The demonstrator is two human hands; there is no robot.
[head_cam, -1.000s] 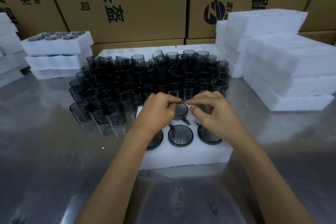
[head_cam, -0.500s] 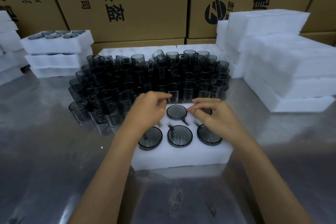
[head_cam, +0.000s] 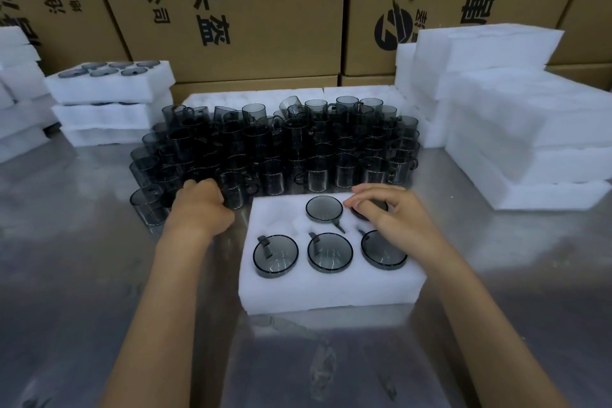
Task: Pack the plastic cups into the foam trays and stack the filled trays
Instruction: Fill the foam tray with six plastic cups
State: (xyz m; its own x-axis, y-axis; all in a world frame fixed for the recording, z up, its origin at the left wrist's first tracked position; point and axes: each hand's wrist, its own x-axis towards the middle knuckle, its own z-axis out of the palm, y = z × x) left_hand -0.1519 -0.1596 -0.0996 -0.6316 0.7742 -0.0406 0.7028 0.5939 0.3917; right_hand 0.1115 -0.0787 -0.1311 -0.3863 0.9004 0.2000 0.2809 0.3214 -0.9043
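Note:
A white foam tray [head_cam: 331,288] lies in front of me on the steel table. Three smoky plastic cups fill its near row, e.g. [head_cam: 276,255], and one cup [head_cam: 324,209] sits in the far middle hole. The far left hole [head_cam: 278,212] is empty. My right hand [head_cam: 394,215] arches over the far right cup [head_cam: 362,210], its fingertips curled round the rim. My left hand [head_cam: 198,209] reaches left of the tray into the crowd of loose cups [head_cam: 281,149], fingers curled over a front cup that it mostly hides.
Filled foam trays [head_cam: 109,83] are stacked at the back left, and more foam [head_cam: 16,93] lies at the far left. A tall pile of foam trays [head_cam: 516,129] stands on the right. Cardboard boxes [head_cam: 248,10] wall off the back.
My left hand has left the far middle cup and swung left into the loose cups. My right hand has stayed on the far right cup.

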